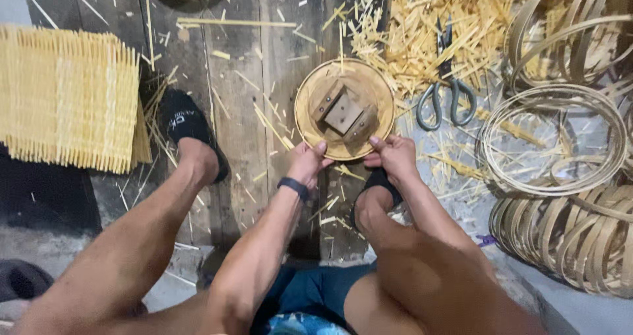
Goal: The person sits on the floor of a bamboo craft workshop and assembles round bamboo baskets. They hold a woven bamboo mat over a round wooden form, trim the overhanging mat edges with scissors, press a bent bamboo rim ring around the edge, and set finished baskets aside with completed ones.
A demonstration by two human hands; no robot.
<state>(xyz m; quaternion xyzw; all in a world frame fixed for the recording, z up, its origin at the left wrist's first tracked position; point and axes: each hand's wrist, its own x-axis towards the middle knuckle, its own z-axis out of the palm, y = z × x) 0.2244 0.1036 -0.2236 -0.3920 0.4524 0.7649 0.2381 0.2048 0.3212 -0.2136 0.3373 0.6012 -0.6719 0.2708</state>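
Left hand and right hand both pinch rim of round form; hoop already fitted, coils wait, scissors aside, weaving seems not begun

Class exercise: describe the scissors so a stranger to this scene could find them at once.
Start at the round wooden form held by both hands. Just to its right lies a heap of straw-coloured offcuts. The scissors rest on its edge, the only grey metal thing there.
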